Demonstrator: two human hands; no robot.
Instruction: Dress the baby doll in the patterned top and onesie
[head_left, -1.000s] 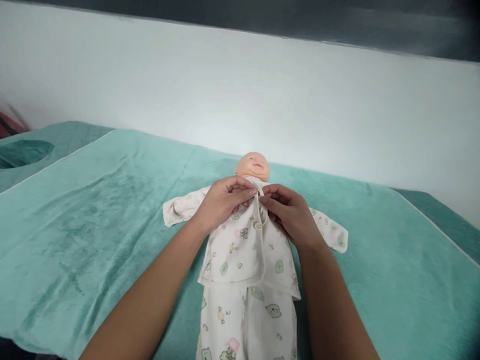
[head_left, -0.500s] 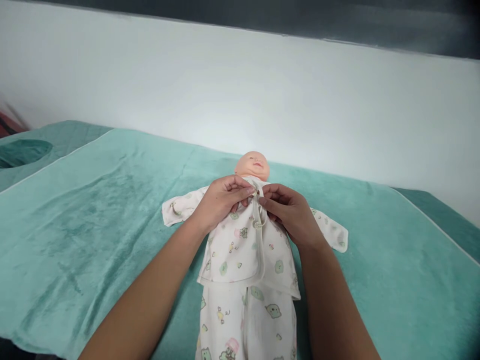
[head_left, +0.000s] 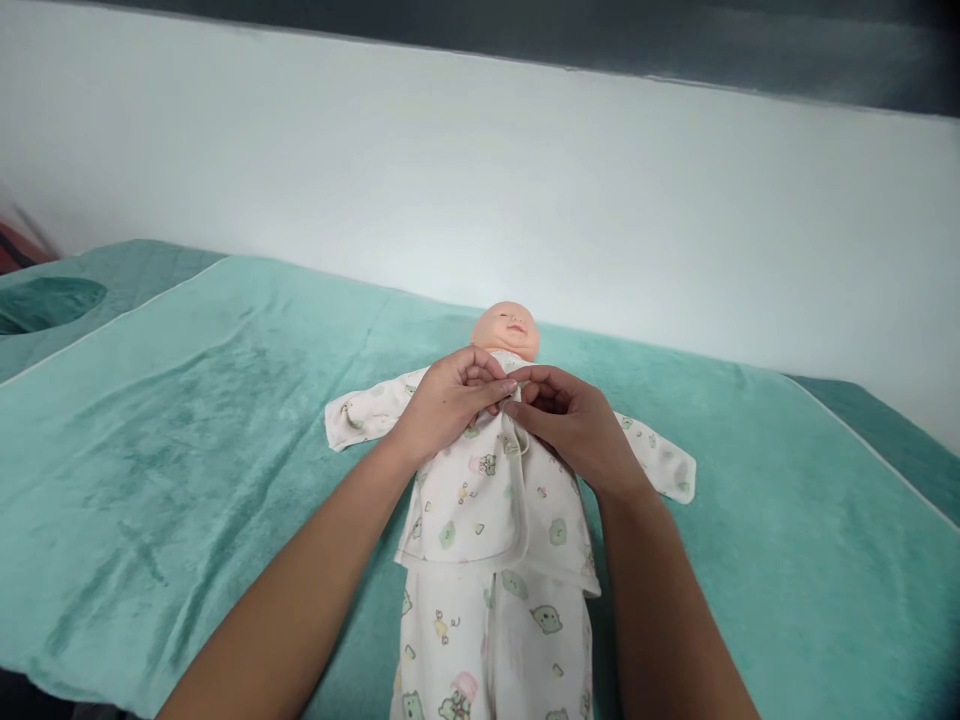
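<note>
A baby doll [head_left: 508,328] lies on its back on a teal towel [head_left: 187,420], head toward the wall. It wears a white printed shirt [head_left: 480,500] and matching trousers [head_left: 487,650]. My left hand [head_left: 446,405] and my right hand [head_left: 574,425] meet at the shirt's top front edge, just under the doll's chin. Both pinch the fabric of the shirt placket between thumb and fingers, fingertips touching each other. The doll's sleeves spread out to either side.
The teal towel covers a padded table with a darker teal surface [head_left: 877,430] showing at the right. A face hole [head_left: 45,300] is at the far left. A white wall [head_left: 480,200] runs close behind the doll's head.
My two hands have drawn together at the collar; the right hand moved left until its fingertips meet the left hand's, covering the top of the placket.
</note>
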